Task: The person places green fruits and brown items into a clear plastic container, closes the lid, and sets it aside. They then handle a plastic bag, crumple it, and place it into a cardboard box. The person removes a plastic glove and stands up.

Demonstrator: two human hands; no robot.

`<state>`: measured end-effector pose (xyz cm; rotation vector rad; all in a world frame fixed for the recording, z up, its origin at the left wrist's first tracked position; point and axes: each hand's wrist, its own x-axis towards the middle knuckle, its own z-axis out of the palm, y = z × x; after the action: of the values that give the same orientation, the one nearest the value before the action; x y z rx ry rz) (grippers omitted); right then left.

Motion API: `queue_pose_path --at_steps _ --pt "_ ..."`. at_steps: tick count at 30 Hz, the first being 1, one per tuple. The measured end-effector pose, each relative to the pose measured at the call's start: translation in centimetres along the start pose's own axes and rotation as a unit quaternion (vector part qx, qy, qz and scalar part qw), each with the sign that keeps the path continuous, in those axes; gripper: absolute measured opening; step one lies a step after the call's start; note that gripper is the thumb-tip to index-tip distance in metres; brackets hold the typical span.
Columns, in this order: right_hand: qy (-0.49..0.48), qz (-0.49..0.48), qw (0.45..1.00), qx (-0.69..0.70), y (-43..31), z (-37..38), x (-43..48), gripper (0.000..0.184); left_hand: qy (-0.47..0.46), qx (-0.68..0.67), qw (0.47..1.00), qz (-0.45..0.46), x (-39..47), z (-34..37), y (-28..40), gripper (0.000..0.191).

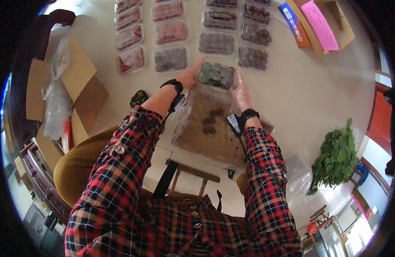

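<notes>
Between my two hands is a transparent plastic clamshell box [216, 75] with green leaves and some dark pieces inside. My left hand [190, 76] grips its left side, and my right hand [241, 93] holds the right side. Both wrists wear black bands. Just below the box, on the near side, lies a brown board or flattened carton [197, 109] under transparent plastic film. Several dark, rounded pieces [213, 121] rest on it. A filled clamshell box of dark rounded items [216, 43] stands on the floor just beyond my hands.
Rows of filled clamshell boxes, some reddish [171, 31], cover the far floor. An open carton [77, 70] at left holds bagged plastic boxes [56, 112]. At far right stands another carton with a pink sheet [320, 26]. A leafy green bundle [335, 157] lies right.
</notes>
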<state>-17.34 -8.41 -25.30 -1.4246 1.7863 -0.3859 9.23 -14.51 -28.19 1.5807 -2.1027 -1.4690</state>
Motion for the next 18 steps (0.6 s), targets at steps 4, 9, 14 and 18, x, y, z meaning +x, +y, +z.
queue_pose_path --at_steps 4,9,14,18 --pt "0.057 -0.048 0.996 -0.039 0.1 0.9 1.0 0.079 0.036 0.067 0.997 0.030 0.0 0.0 1.4 0.104" --pt "-0.044 0.031 0.995 0.080 1.7 -0.7 -0.4 0.065 0.023 0.021 0.998 -0.052 -1.7 0.6 0.4 0.099" --pt "0.069 -0.031 0.997 -0.025 4.2 -4.9 -6.6 0.029 0.060 -0.100 0.993 0.019 -3.2 2.5 -2.3 0.069" --pt "0.039 -0.125 0.987 -0.097 5.4 -3.2 -13.2 0.014 0.143 -0.050 0.988 -0.017 -2.9 3.0 -2.7 0.048"
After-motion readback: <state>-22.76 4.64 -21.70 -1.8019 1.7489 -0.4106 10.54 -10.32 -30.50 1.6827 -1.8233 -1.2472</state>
